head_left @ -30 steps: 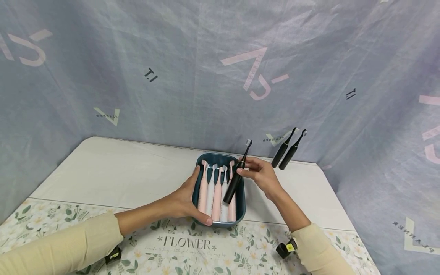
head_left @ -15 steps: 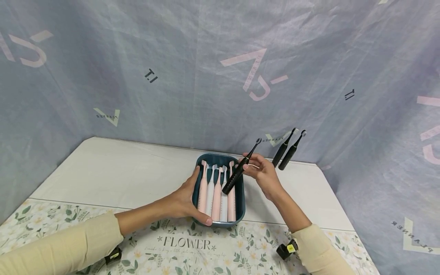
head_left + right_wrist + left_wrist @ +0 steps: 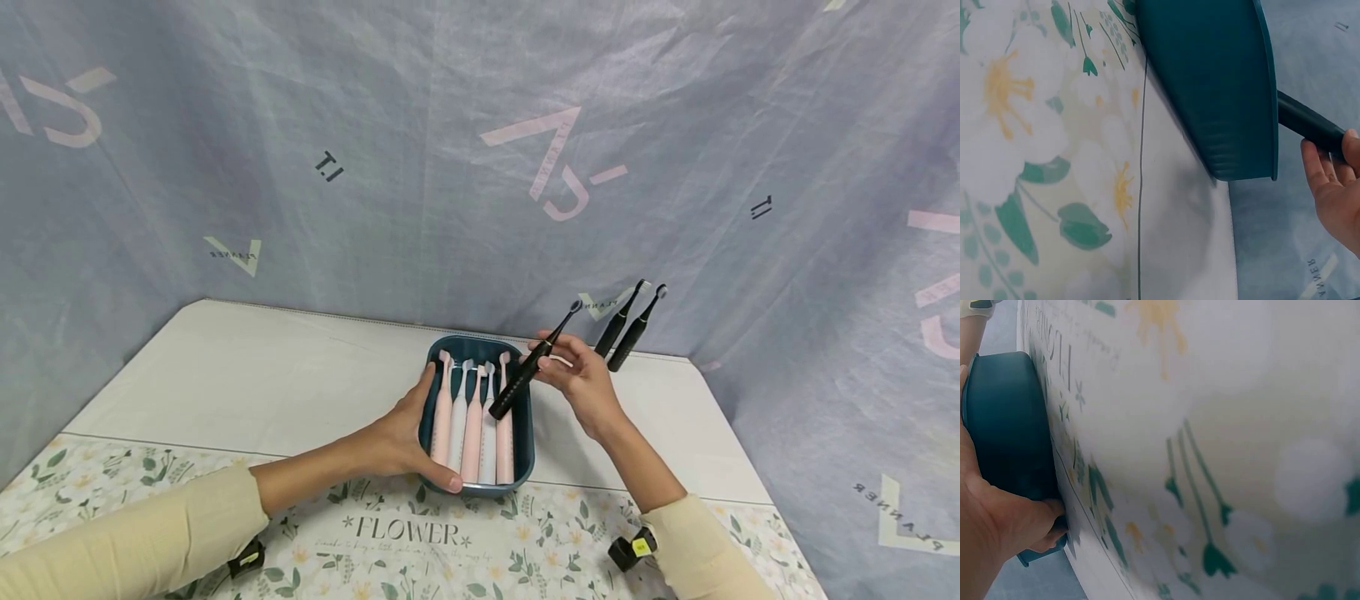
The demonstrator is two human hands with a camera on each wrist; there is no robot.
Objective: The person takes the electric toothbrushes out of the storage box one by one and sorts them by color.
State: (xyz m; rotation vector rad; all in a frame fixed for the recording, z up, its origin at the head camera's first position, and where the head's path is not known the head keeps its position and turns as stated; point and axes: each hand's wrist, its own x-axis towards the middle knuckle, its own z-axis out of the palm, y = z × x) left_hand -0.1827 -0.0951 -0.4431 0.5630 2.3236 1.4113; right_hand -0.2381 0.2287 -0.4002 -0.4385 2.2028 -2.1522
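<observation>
My left hand (image 3: 397, 437) grips the left side of a dark teal bin (image 3: 533, 442), its thumb over the near rim. In the left wrist view, fingers bend around the wall of the bin (image 3: 1010, 419). Inside lie pink electric toothbrushes (image 3: 442, 421) and white electric toothbrushes (image 3: 458, 429), side by side, heads away from me. Above the bin's right side, my right hand (image 3: 581, 379) pinches a black electric toothbrush (image 3: 521, 379). It slants, with its head up to the right. The right wrist view shows its handle (image 3: 1310, 122) beyond the bin's rim.
Two more black electric toothbrushes (image 3: 628, 333) stand out at the back right, behind my right hand. The table has a white cloth (image 3: 225, 375) with a floral part (image 3: 420, 567) nearer me. A grey-blue curtain (image 3: 420, 167) hangs behind and at the sides.
The black toothbrush has tilted further, its head swinging to the right and its handle end rising a little. My right hand has shifted slightly right. The left hand and bin stay put.
</observation>
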